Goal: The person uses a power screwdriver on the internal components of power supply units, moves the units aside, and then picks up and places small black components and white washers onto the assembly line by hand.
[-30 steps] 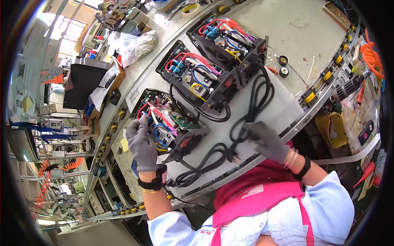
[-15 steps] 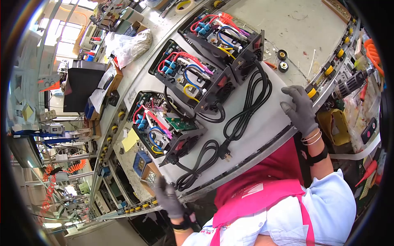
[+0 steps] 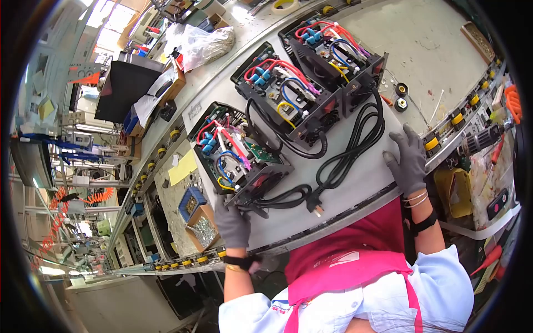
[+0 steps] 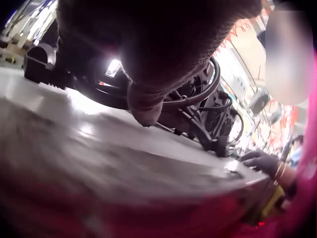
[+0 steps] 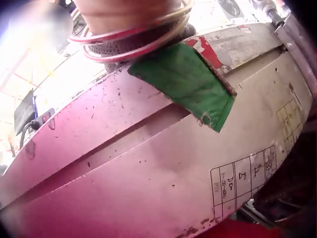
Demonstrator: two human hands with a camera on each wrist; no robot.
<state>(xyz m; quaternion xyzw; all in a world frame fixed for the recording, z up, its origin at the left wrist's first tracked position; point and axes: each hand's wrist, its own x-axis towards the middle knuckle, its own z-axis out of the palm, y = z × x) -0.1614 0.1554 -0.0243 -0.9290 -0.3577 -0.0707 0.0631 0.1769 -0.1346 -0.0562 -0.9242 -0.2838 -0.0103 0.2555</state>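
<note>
Three open-cased electrical units with coloured wires, a left one, a middle one and a right one, stand on a pale board. My gloved left hand lies at the board's left front edge, close to the left unit's black power cord. In the left wrist view, its thumb points down beside a black cord. My gloved right hand rests at the board's right edge, thumb spread from fairly straight fingers. Another looped cord with its plug lies between the hands.
Rollers line the bench rail. Left of the board are a box of small metal parts, a blue tray and a yellow paper. A bagged bundle lies behind. A power screwdriver sits at right.
My left hand left the left unit's wires, dropped to the front, then came up to the board's left edge; that unit's cord loop shifted inward. My right hand went from the cord to the right edge.
</note>
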